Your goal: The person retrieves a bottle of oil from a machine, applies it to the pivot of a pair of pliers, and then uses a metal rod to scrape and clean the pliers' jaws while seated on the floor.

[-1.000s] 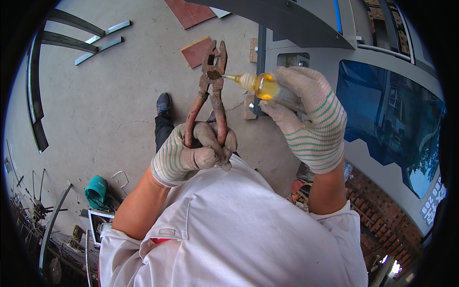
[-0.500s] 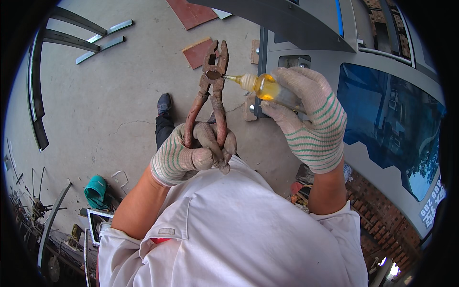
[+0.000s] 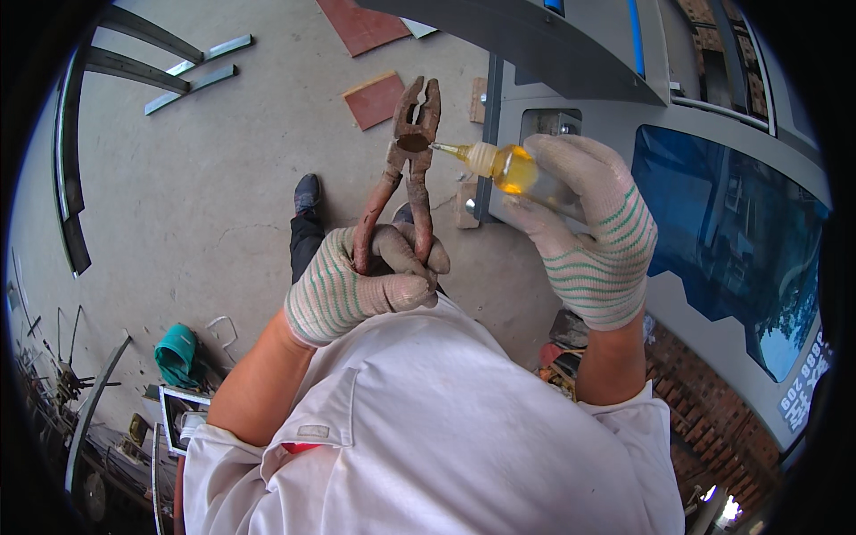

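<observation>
My left hand (image 3: 361, 290), in a striped knit glove, is closed around the reddish handles of a pair of rusty pliers (image 3: 413, 143). Their jaws point up and away from me, slightly apart. In my gloved right hand (image 3: 593, 232) is a small clear oil bottle (image 3: 515, 170) with yellow liquid towards its nozzle end. Tilted left, its thin tip meets or nearly meets the right side of the pliers' pivot; whether it touches I cannot tell. My right palm hides part of the bottle's rear end.
A large grey machine (image 3: 606, 80) with a blue-tinted window (image 3: 713, 223) stands on the right. Reddish boards (image 3: 374, 100) lie on the concrete floor ahead. Metal legs (image 3: 192, 89) are at the far left. A teal container (image 3: 176, 350) and scrap metal are at lower left.
Both hands have shifted slightly right, carrying the pliers and the bottle. The pliers have turned a little and their handles are closer together. The nozzle stays beside the pivot.
</observation>
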`<control>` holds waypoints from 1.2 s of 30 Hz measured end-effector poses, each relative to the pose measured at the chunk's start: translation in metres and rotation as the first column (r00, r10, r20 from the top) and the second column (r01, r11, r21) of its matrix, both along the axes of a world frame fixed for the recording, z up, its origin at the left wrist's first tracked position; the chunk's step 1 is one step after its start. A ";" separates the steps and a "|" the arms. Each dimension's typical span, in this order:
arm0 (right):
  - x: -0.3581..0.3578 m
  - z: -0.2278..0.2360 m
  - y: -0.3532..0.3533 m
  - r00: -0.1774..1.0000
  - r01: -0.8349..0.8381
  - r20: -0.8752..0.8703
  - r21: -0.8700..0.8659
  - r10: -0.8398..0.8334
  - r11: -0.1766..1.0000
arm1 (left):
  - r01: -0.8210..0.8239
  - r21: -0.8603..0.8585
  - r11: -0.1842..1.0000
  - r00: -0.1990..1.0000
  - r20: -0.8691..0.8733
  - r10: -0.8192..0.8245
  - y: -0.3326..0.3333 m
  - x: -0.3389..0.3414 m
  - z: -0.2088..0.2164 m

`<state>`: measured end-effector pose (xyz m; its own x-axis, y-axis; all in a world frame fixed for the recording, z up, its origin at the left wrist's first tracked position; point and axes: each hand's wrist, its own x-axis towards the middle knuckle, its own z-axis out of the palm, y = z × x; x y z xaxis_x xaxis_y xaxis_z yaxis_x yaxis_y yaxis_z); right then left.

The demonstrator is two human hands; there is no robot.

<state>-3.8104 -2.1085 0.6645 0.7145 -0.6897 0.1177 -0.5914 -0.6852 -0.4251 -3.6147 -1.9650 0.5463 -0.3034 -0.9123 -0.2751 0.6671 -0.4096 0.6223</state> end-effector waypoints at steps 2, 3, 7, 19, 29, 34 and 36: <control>0.000 0.000 0.001 1.000 0.007 0.027 0.005 -0.007 1.000 | 0.003 0.014 1.000 0.994 0.113 -0.004 -0.003 0.001 0.006; 0.001 0.001 0.002 0.999 0.017 0.030 0.018 -0.017 1.000 | 0.002 0.021 1.000 0.985 0.170 -0.005 -0.004 0.001 0.008; 0.009 0.004 0.003 1.000 0.007 -0.004 0.029 -0.007 1.000 | 0.033 0.045 0.998 0.970 0.238 -0.043 -0.001 0.000 0.007; 0.016 0.007 0.002 0.989 -0.045 -0.141 0.007 0.046 0.999 | 0.032 0.155 0.987 0.930 0.358 -0.086 0.001 -0.003 0.011; 0.023 0.008 0.005 0.981 -0.106 -0.170 -0.039 0.097 0.994 | -0.075 0.070 0.995 0.837 0.547 0.025 0.004 -0.008 0.006; 0.028 0.014 0.006 0.963 -0.170 -0.227 -0.105 0.143 0.980 | -0.082 -0.033 0.996 0.729 0.679 0.082 0.005 -0.008 0.001; 0.030 0.015 0.006 0.955 -0.195 -0.253 -0.135 0.157 0.971 | -0.063 -0.074 0.995 0.685 0.722 0.097 0.005 -0.007 0.000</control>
